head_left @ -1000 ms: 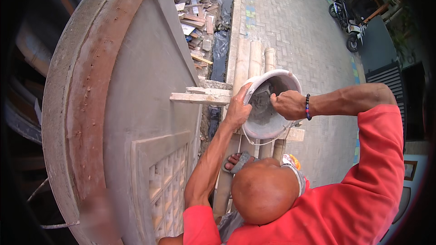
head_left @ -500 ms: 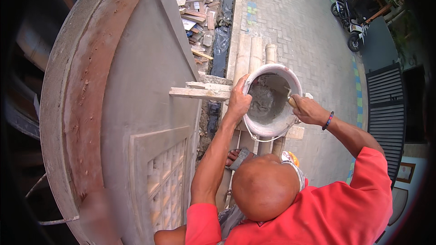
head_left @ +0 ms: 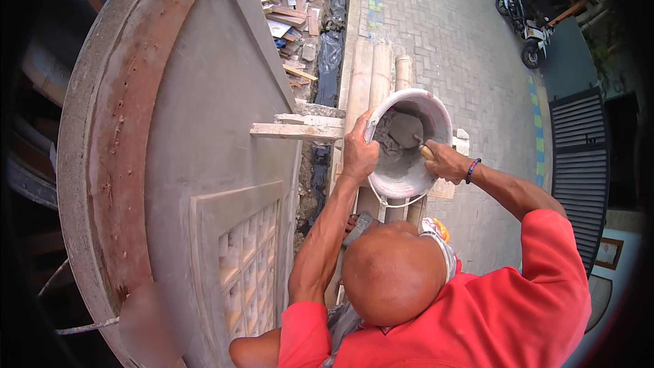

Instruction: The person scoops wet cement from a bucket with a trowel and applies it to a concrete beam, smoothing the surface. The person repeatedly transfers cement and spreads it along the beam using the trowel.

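Note:
Neither of my own hands shows in the head view. Below me a person in a red shirt [head_left: 490, 313], seen from above, works at a white bucket [head_left: 441, 114] of grey mortar [head_left: 392, 153]. The hand on the left [head_left: 359, 153] grips the bucket's near rim. The other hand [head_left: 446, 160], with a beaded wristband, holds a trowel [head_left: 407, 131] whose blade lies in the mortar. The bucket sits beside a wooden plank [head_left: 296, 127] that sticks out from the wall.
A grey plastered wall with a curved rim [head_left: 204, 95] and a lattice block panel [head_left: 248, 266] fills the left. Bamboo poles [head_left: 378, 75] run under the bucket. Far below lie a paved street [head_left: 443, 20], scrap wood [head_left: 289, 7], a parked motorcycle [head_left: 524, 34] and a dark gate [head_left: 579, 157].
The person's wristband arm has drawn back from across the bucket to its right side, and the trowel now rests in the mortar. The other hand keeps its grip on the rim.

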Motion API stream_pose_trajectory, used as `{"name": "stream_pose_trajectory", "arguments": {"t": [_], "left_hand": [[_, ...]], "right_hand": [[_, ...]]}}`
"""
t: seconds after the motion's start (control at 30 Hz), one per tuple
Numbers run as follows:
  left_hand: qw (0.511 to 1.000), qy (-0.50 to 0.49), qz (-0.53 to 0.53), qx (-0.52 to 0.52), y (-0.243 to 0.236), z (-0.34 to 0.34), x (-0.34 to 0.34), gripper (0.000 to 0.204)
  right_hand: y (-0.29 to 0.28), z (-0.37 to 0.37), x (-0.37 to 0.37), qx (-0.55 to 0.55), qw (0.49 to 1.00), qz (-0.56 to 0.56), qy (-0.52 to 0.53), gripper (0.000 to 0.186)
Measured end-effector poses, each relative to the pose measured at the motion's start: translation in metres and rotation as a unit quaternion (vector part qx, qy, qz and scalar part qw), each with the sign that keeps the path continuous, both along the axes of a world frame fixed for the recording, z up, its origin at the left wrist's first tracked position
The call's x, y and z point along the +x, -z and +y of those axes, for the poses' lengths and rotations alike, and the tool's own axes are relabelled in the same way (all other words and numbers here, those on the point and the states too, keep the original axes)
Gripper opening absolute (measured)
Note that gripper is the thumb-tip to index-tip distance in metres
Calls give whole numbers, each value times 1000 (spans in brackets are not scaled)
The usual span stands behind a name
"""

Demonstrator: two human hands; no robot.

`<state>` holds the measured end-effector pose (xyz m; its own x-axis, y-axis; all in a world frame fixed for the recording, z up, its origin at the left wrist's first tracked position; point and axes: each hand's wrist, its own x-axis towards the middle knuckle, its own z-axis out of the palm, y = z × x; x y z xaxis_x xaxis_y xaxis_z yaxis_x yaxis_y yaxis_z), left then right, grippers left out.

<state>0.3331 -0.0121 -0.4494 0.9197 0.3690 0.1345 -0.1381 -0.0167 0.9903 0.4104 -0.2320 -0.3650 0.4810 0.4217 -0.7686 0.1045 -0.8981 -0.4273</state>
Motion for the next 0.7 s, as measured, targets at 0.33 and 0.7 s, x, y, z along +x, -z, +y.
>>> {"name": "stream_pose_trajectory", "arguments": {"t": [0.33,0.7], "left_hand": [[999,25,-15,35,-1,-4,4,66],[998,-6,53,-14,12,16,6,68]], "right_hand": [[8,-4,-2,-30,981,1,-193,33],[-42,10,8,-72,969,-122,-204,30]]}}
